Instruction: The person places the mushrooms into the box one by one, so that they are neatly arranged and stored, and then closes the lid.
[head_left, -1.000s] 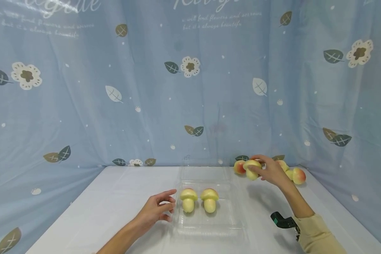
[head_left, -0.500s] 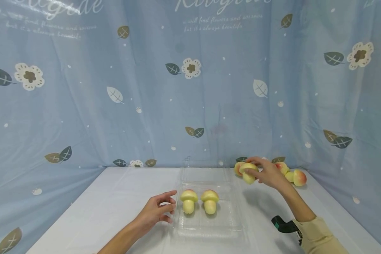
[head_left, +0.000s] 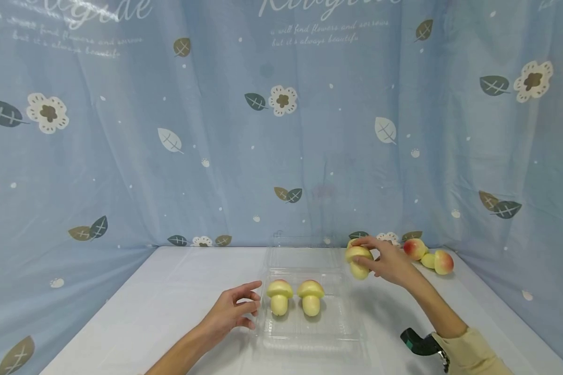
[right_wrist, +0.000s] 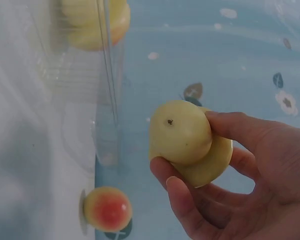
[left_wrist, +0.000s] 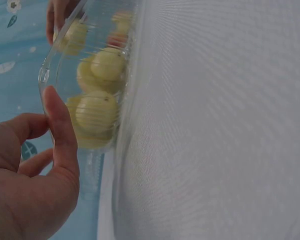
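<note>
A clear plastic clamshell tray [head_left: 330,333] lies open on the white table, with two yellow toy mushrooms [head_left: 279,295] [head_left: 310,296] standing in it. My right hand [head_left: 380,260] grips a third yellow mushroom [head_left: 358,260] [right_wrist: 189,140] in the air just right of the tray's back corner, stem toward the wrist camera. My left hand [head_left: 234,311] rests on the table at the tray's left edge, thumb [left_wrist: 60,132] against the clear rim [left_wrist: 49,75], fingers loosely curled. The mushrooms in the tray [left_wrist: 96,112] show through the plastic.
More red-and-yellow mushrooms [head_left: 415,249] [head_left: 443,261] lie at the table's back right, near the blue flowered curtain [head_left: 281,130]. One red-tinted mushroom [right_wrist: 107,209] lies by the curtain in the right wrist view. A black and green device [head_left: 415,342] sits by my right sleeve.
My right hand has carried the mushroom left and slightly down, away from the pile toward the tray. The left hand has stayed at the tray's edge.
</note>
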The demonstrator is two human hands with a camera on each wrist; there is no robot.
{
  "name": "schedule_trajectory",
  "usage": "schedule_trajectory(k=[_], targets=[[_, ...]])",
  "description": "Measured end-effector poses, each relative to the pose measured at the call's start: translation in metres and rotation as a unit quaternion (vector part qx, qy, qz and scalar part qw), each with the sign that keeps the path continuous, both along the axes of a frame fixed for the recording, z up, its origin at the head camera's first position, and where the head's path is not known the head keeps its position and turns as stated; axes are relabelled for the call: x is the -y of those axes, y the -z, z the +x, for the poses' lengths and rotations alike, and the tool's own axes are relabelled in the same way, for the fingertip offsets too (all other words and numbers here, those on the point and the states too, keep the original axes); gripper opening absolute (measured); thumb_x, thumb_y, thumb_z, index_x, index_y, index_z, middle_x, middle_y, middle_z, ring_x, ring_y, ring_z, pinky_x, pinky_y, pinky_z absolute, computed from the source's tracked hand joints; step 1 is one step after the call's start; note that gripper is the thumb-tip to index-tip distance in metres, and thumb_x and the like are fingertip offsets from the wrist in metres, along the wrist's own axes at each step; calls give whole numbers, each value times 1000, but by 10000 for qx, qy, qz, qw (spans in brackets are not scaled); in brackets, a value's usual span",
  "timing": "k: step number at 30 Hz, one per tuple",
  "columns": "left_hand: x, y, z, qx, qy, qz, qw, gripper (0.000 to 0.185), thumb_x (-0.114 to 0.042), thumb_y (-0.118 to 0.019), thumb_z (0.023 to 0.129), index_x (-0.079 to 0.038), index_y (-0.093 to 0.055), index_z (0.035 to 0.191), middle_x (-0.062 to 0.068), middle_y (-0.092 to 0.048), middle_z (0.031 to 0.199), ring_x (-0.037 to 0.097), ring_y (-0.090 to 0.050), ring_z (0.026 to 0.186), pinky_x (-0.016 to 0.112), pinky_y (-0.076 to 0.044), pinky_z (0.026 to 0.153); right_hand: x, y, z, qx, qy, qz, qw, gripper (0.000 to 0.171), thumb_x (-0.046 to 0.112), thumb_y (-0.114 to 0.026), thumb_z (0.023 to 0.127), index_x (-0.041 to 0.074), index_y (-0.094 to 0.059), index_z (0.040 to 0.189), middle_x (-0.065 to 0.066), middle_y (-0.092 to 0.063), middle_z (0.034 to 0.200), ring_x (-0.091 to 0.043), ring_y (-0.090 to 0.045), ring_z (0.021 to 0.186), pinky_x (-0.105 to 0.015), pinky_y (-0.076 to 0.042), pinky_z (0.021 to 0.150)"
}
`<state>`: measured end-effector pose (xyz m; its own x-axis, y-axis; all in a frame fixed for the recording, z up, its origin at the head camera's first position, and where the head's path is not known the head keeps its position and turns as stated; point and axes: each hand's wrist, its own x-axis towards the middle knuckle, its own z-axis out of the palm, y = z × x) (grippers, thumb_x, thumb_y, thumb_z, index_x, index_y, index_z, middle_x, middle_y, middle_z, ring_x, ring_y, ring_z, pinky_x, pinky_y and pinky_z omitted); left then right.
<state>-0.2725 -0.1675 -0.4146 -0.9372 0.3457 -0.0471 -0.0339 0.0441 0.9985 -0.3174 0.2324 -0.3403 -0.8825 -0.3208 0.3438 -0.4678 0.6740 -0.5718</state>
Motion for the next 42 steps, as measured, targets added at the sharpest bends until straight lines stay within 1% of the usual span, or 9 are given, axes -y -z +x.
schedule_trajectory(k=[4, 7, 12, 17, 19, 23, 29, 36, 42], targets=[[0, -1, 0, 9, 6, 1, 10000, 67, -15, -68, 92, -1, -37, 150, 10, -54, 113, 12, -58, 81, 26, -57, 62, 5, 4, 2, -21, -43, 21, 10000, 40, 30, -70, 92, 11, -62, 126, -14, -66, 115, -12, -61, 69, -26, -53, 51], [0, -1, 1, 1, -2, -5, 10000, 67, -16, -69, 92, -2, -37, 150, 9, -54, 112, 12, -58, 81, 26, -57, 63, 8, 6, 3, 63, 30, 57, 10000, 40, 32, -70, 91, 13, -62, 126, -11, -67, 112, -13, -60, 70, -26, -53, 52], [-1, -2, 1, -19, -15, -2, 10000, 66, -15, -67, 93, -2, -37, 150, 9, -54, 113, 12, -57, 81, 26, -57, 62, 12, 8, 4, 149, 39, 69, 9999, 39, 33, -71, 90, 15, -62, 124, -10, -68, 110, -14, -62, 77, -25, -54, 53], [-2, -1, 0, -14, -19, 17, 10000, 63, -12, -64, 94, -3, -38, 150, 8, -55, 111, 12, -58, 81, 26, -57, 62, 15, 10, 6, 252, -163, -68, 9995, 37, 30, -72, 90, 15, -62, 122, -11, -68, 112, -19, -63, 89, -26, -55, 53], [-2, -1, 0, -13, -2, 33, 10000, 62, -12, -64, 94, -3, -37, 150, 8, -55, 112, 12, -58, 81, 26, -57, 62, 17, 12, 7, 312, -251, -113, 9991, 37, 30, -72, 89, 15, -62, 122, -10, -68, 113, -19, -63, 90, -26, -55, 53], [-2, 0, 0, -14, 24, 37, 10000, 63, -12, -64, 94, -2, -37, 150, 8, -54, 112, 12, -58, 81, 26, -57, 62, 20, 13, 9, 374, -375, -58, 9986, 39, 34, -71, 90, 15, -62, 122, -11, -68, 114, -16, -64, 83, -27, -55, 53], [-2, 0, 1, -69, 18, 44, 10000, 66, -15, -67, 93, -2, -37, 150, 6, -54, 109, 12, -58, 82, 26, -57, 62, 26, 15, 11, 500, -569, -10, 9971, 38, 36, -69, 91, 15, -62, 122, -16, -67, 116, -13, -64, 69, -27, -55, 52], [-2, 2, 2, -13, 3, 56, 10000, 64, -13, -65, 94, -2, -36, 150, 8, -54, 112, 12, -58, 82, 26, -57, 62, 32, 19, 12, 638, -793, -62, 9948, 39, 35, -69, 92, 12, -63, 123, -12, -69, 108, -16, -64, 61, -29, -55, 51], [-2, 3, 1, -35, -10, 22, 10000, 65, -15, -66, 94, -4, -37, 150, 9, -54, 114, 12, -58, 82, 27, -57, 63, 36, 21, 11, 741, -804, -88, 9940, 40, 35, -69, 91, 11, -63, 123, -14, -68, 110, -22, -66, 60, -28, -54, 51]])
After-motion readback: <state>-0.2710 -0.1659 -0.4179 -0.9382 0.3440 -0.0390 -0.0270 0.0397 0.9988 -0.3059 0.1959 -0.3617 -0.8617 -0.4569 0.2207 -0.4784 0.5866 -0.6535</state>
